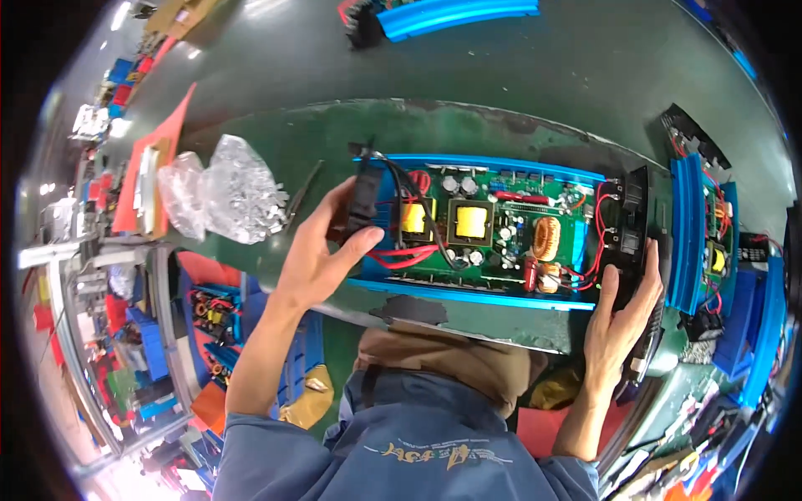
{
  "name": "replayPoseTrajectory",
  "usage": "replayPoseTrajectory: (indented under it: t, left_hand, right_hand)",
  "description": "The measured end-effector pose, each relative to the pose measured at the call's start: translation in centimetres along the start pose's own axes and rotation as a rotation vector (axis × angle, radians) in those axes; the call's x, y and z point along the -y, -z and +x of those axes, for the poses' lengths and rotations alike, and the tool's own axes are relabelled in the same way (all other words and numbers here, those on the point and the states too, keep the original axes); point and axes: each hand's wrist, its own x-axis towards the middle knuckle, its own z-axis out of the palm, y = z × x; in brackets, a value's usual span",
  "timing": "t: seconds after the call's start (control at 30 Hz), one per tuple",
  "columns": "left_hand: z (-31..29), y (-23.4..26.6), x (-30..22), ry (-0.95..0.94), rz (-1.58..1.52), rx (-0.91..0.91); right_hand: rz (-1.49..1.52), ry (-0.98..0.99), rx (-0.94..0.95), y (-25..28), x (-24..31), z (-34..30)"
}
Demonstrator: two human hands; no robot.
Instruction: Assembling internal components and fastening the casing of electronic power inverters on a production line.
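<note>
At centre we see the open power unit [493,230], a long blue metal channel lying flat on the green counter [501,75], its length running left to right. Inside it sits a green circuit board [501,250] carrying yellow-taped transformers, a copper ring coil, capacitors, and red and black wires.

The left hand [322,255] closes its grip around the black end plate [361,196] at the channel's left end, thumb lying across the front and fingers behind (the plate stands upright against the opening, wires trailing from it into the board). The right hand [622,313] cups the black end plate [631,225] at the right end, fingers wrapped round its outer face, thumb up along its near side. With a hand at each end, the unit appears steadied between them.

Further out, left of the unit, two clear plastic bags [221,192] hold small pale parts, with an orange sheet [154,154] beyond them. To the right stands another blue unit [710,242], also open, with like parts inside. A blue channel [455,15] lies at the far edge. Below the counter's left edge, a bin [213,309] holds wound coils and blue parts.
</note>
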Motion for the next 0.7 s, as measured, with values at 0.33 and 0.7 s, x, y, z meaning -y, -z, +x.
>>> replayPoseTrajectory:
  t: [0.33,0.7]
  left_hand:
    - [0.6,1.1,5.2,-0.112,-0.377,0.133]
    - [-1.7,9.9,7.2,-0.275,0.159,-0.176]
  right_hand:
    - [-0.211,0.233,0.115,2.2,5.5,-6.3]
    - [-0.143,0.501,0.4,-0.3,11.1,-1.9]
